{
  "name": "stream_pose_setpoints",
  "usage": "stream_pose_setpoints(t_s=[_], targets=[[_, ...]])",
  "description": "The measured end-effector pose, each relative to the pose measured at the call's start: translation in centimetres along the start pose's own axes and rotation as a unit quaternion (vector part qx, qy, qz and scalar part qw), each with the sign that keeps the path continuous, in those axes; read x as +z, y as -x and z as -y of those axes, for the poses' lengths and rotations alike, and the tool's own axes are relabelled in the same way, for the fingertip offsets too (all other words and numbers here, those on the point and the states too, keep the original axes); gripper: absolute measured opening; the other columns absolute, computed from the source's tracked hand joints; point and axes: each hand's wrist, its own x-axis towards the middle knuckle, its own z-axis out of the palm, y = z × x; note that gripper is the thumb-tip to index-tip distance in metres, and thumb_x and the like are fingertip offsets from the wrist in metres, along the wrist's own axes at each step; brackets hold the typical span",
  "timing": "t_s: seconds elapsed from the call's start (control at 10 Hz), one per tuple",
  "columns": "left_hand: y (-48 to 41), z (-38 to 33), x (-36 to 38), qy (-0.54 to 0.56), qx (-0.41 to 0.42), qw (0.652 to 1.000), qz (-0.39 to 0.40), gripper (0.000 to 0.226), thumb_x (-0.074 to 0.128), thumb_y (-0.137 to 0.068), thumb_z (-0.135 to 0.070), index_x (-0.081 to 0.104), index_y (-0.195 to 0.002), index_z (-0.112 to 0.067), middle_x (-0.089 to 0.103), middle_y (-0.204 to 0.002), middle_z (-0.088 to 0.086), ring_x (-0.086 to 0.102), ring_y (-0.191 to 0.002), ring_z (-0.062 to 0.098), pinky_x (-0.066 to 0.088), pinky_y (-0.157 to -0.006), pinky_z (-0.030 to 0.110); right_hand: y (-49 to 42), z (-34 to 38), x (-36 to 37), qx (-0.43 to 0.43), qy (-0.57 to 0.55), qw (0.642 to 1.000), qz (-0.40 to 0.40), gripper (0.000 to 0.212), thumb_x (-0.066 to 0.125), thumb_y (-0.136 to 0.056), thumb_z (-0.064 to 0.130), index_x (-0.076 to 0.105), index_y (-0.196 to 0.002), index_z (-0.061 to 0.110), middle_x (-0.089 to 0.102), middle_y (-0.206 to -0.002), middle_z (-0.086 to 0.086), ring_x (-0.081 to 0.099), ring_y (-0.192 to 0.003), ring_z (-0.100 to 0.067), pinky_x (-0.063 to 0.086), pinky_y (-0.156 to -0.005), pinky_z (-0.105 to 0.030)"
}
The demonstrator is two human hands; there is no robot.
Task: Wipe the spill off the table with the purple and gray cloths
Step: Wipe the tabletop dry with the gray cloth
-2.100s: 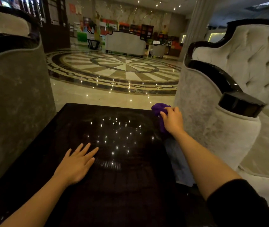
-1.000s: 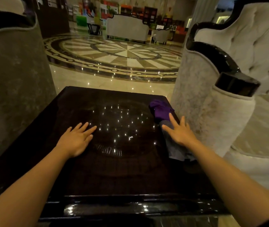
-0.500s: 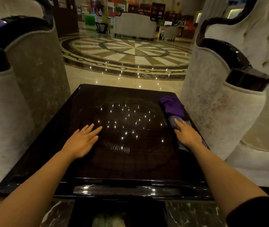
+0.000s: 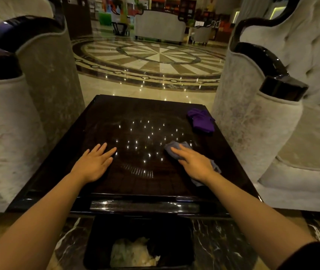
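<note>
At centre frame, the right hand [image 4: 194, 162] presses flat, fingers extended together, on the crumpled gray cloth [image 4: 176, 148] lying on the glossy dark wooden table [image 4: 135, 117]. The left hand [image 4: 93, 163] rests palm-down at centre left, fingers slightly spread. The bunched purple cloth [image 4: 201, 120] lies near the table's upper right corner.

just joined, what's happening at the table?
A person is wiping a dark glossy table. The right hand presses flat on the gray cloth near the table's right side. The left hand lies flat on the bare surface. The purple cloth sits untouched at the far right corner.
</note>
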Motion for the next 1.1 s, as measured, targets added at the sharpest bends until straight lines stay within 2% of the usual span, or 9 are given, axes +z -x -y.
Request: stream_pose_setpoints(t_s=[0.2, 0.3, 0.4, 0.6, 0.7, 0.8, 0.9, 1.1], targets=[[0.2, -0.2, -0.1, -0.002, -0.005, 1.0, -0.001, 0.048, 0.018, -0.098, -0.036, 0.007, -0.145, -0.029, 0.0, -0.157, 0.006, -0.002, -0.145, 0.022, 0.003, -0.117, 0.043, 3.5, 5.7, 2.3, -0.131, -0.025, 0.991, 0.022, 0.045, 0.047, -0.093, 0.018, 0.038, -0.133, 0.034, 0.031, -0.15, 0.0, 0.026, -0.138, -0.019, 0.028, -0.111, -0.035], [0.3, -0.2, -0.1, 0.001, -0.007, 1.0, -0.007, 0.048, 0.019, -0.098, -0.035, 0.009, -0.145, -0.029, 0.002, -0.157, 0.006, -0.001, -0.145, 0.022, 0.004, -0.117, 0.044, 5.1, 7.7, 3.4, -0.177, -0.041, 0.983, 0.019, 0.042, 0.047, -0.093, 0.016, 0.041, -0.132, 0.031, 0.033, -0.149, -0.003, 0.029, -0.137, -0.021, 0.024, -0.111, -0.031], [0.2, -0.3, -0.2, -0.002, -0.007, 1.0, -0.002, 0.048, 0.019, -0.099, -0.034, 0.008, -0.145, -0.029, 0.001, -0.157, 0.006, -0.001, -0.145, 0.022, 0.005, -0.117, 0.043, 6.9, 9.7, 4.4, -0.226, -0.057, 0.972, 0.024, 0.042, 0.044, -0.093, 0.011, 0.043, -0.132, 0.026, 0.034, -0.148, -0.007, 0.03, -0.137, -0.024, 0.026, -0.111, -0.036], [0.1, -0.1, -0.1, -0.009, -0.003, 1.0, -0.001, 0.049, 0.019, -0.099, -0.034, 0.006, -0.145, -0.028, 0.002, -0.157, 0.007, -0.001, -0.145, 0.023, 0.006, -0.117, 0.043, 6.6, 10.1, 1.6, -0.258, -0.16, 0.953, 0.015, 0.042, 0.047, -0.088, 0.0, 0.051, -0.126, 0.017, 0.048, -0.139, -0.01, 0.042, -0.129, -0.022, 0.036, -0.107, -0.035], [0.2, 0.1, 0.1, -0.012, -0.002, 1.0, -0.008, 0.049, 0.019, -0.098, -0.035, 0.006, -0.145, -0.028, 0.002, -0.157, 0.007, 0.0, -0.145, 0.022, 0.006, -0.117, 0.041, 2.6, 8.3, -2.0, -0.197, -0.19, 0.959, -0.076, 0.044, 0.049, -0.085, -0.006, 0.053, -0.124, 0.013, 0.05, -0.136, -0.013, 0.044, -0.127, -0.023, 0.031, -0.105, -0.025], [0.2, 0.2, 0.1, -0.008, 0.001, 1.0, -0.01, 0.049, 0.018, -0.098, -0.036, 0.006, -0.145, -0.029, 0.002, -0.157, 0.006, -0.001, -0.145, 0.021, 0.004, -0.118, 0.041, -1.7, 5.9, -4.2, -0.136, -0.155, 0.971, -0.12, 0.045, 0.047, -0.088, -0.002, 0.048, -0.128, 0.017, 0.046, -0.14, -0.009, 0.041, -0.129, -0.023, 0.028, -0.101, -0.022], [0.1, 0.2, 0.0, -0.004, 0.007, 1.0, -0.007, 0.049, 0.017, -0.098, -0.037, 0.005, -0.145, -0.03, 0.0, -0.157, 0.005, -0.003, -0.145, 0.02, 0.003, -0.118, 0.04, -6.9, 2.1, -4.9, -0.068, -0.115, 0.979, -0.152, 0.042, 0.042, -0.093, 0.008, 0.043, -0.132, 0.023, 0.041, -0.144, -0.006, 0.039, -0.13, -0.025, 0.034, -0.102, -0.033], [-0.3, 0.5, 0.1, -0.005, 0.023, 1.0, -0.013, 0.048, 0.018, -0.098, -0.038, 0.006, -0.144, -0.032, 0.0, -0.157, 0.003, -0.003, -0.145, 0.019, 0.002, -0.118, 0.038, -13.4, -1.7, -3.1, 0.025, -0.082, 0.98, -0.178, 0.042, 0.038, -0.095, 0.014, 0.036, -0.135, 0.024, 0.035, -0.148, -0.007, 0.039, -0.129, -0.03, 0.036, -0.1, -0.041]])
